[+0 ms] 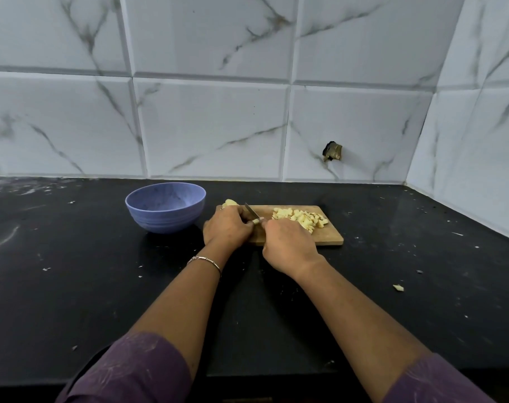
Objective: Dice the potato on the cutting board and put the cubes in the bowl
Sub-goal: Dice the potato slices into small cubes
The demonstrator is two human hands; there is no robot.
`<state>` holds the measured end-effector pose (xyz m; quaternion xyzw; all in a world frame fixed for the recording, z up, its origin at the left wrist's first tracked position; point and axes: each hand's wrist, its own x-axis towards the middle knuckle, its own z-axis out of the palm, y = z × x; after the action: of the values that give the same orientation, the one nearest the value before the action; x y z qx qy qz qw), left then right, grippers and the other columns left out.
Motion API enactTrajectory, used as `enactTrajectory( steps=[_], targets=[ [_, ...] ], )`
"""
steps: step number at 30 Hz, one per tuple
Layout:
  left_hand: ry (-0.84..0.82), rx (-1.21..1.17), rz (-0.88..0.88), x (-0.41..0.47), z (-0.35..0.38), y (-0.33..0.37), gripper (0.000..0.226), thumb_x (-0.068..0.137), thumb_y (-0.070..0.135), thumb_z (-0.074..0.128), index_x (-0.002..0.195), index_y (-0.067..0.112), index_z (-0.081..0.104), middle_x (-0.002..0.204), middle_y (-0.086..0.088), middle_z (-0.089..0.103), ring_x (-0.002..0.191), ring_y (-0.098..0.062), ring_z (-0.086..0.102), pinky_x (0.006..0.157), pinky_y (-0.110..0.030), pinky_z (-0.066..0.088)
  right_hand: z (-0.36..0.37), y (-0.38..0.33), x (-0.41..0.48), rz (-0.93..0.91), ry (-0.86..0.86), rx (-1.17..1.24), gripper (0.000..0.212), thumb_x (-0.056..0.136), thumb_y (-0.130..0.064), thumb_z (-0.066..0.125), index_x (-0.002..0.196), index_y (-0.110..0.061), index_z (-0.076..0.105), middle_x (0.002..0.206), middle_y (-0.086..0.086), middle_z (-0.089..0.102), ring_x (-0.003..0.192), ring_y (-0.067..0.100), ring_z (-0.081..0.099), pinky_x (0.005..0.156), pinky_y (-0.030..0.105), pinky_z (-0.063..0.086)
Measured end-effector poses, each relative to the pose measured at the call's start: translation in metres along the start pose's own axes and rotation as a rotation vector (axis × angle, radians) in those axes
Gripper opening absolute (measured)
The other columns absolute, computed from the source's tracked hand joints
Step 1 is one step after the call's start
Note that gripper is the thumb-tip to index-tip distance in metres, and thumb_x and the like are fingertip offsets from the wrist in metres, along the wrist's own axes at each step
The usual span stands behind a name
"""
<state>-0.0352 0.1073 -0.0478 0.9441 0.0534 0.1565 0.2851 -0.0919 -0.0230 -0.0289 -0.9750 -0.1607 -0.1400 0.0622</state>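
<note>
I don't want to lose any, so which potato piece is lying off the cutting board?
The lone potato piece on the black countertop, right of the right forearm; the pile of cubes sits on the cutting board.

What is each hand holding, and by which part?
Right hand: small steel knife, by its handle, hidden in the fist. Left hand: pale peeled potato piece, held down from above.

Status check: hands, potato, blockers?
Left hand holds potato at board's left end; right hand grips knife. Cubes piled on board; bowl looks empty. Nothing between board and bowl.
</note>
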Motion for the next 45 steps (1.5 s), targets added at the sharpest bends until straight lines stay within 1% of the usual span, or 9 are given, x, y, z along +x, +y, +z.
enactTrajectory(
  steps=[5,10,17,22,25,29,32,35,45],
  targets=[
    [0.007,0.012,-0.003,0.0,0.0,0.0,0.013,0.087,0.041,0.062,0.081,0.032,0.055,0.118,-0.005,0.062,0.112,-0.024,0.058,0.096,-0.038,0.046,0.001,0.006,-0.001,0.044,0.01,0.001,0.045,0.099,-0.013,0.049,0.144,-0.017,0.049,0.118,0.007,0.063,0.11,0.025,0.06,0.089,0.036,0.051],
    [0.009,-0.002,0.005,0.0,0.001,0.0,0.028,0.086,0.049,0.065,0.07,0.031,0.051,0.115,-0.003,0.064,0.115,-0.022,0.057,0.094,-0.037,0.046,-0.005,0.02,-0.003,0.115,0.023,0.023,0.045,0.098,-0.012,0.05,0.142,-0.02,0.051,0.118,0.006,0.064,0.11,0.024,0.061,0.084,0.033,0.05],
    [0.007,-0.006,-0.005,0.0,-0.001,0.001,0.02,0.086,0.045,0.066,0.075,0.032,0.054,0.109,-0.002,0.067,0.114,-0.021,0.058,0.091,-0.035,0.047,-0.009,0.023,-0.002,0.106,0.028,0.202,0.048,0.098,-0.021,0.052,0.145,-0.032,0.05,0.119,0.004,0.064,0.111,0.023,0.059,0.088,0.032,0.049],
    [0.011,-0.001,0.005,0.0,-0.002,0.001,0.007,0.087,0.038,0.065,0.083,0.033,0.062,0.109,-0.003,0.068,0.114,-0.022,0.058,0.091,-0.036,0.048,-0.009,0.019,-0.004,0.079,0.011,0.243,0.047,0.098,-0.021,0.053,0.144,-0.029,0.05,0.12,0.004,0.064,0.105,0.02,0.061,0.084,0.029,0.049],
    [0.018,0.003,0.002,0.0,-0.001,0.001,0.012,0.088,0.039,0.066,0.093,0.029,0.07,0.11,-0.003,0.068,0.112,-0.023,0.06,0.091,-0.036,0.049,-0.007,0.018,-0.004,0.073,0.006,0.241,0.047,0.098,-0.02,0.053,0.145,-0.026,0.051,0.119,0.004,0.064,0.1,0.018,0.061,0.079,0.027,0.047],
    [0.009,0.008,-0.001,0.002,0.001,0.0,0.013,0.087,0.042,0.066,0.079,0.035,0.058,0.111,-0.005,0.067,0.109,-0.022,0.06,0.092,-0.038,0.049,-0.005,0.017,-0.004,0.073,0.0,0.238,0.045,0.098,-0.021,0.054,0.143,-0.026,0.053,0.115,0.004,0.065,0.093,0.016,0.059,0.078,0.027,0.048],
    [0.012,0.013,-0.006,0.004,0.003,-0.001,0.011,0.086,0.044,0.066,0.086,0.033,0.065,0.113,-0.005,0.066,0.106,-0.022,0.061,0.092,-0.039,0.05,-0.005,0.015,-0.003,0.069,-0.001,0.244,0.045,0.099,-0.021,0.054,0.143,-0.026,0.052,0.116,0.003,0.065,0.092,0.015,0.058,0.079,0.027,0.049],
    [0.013,0.019,-0.002,0.006,0.004,-0.003,0.017,0.087,0.044,0.065,0.095,0.03,0.07,0.114,-0.005,0.065,0.105,-0.023,0.062,0.091,-0.039,0.05,-0.003,0.013,-0.004,0.064,0.004,0.229,0.045,0.099,-0.021,0.054,0.144,-0.027,0.051,0.112,0.003,0.065,0.096,0.017,0.061,0.078,0.027,0.05],
    [0.008,-0.011,-0.018,0.008,0.007,-0.005,0.024,0.083,0.053,0.066,0.094,0.032,0.07,0.114,-0.004,0.064,0.104,-0.022,0.062,0.093,-0.04,0.049,-0.002,-0.007,-0.008,-0.016,-0.005,-0.021,0.052,0.098,-0.013,0.053,0.148,-0.015,0.042,0.112,0.007,0.065,0.104,0.024,0.063,0.083,0.035,0.054]
  ],
)
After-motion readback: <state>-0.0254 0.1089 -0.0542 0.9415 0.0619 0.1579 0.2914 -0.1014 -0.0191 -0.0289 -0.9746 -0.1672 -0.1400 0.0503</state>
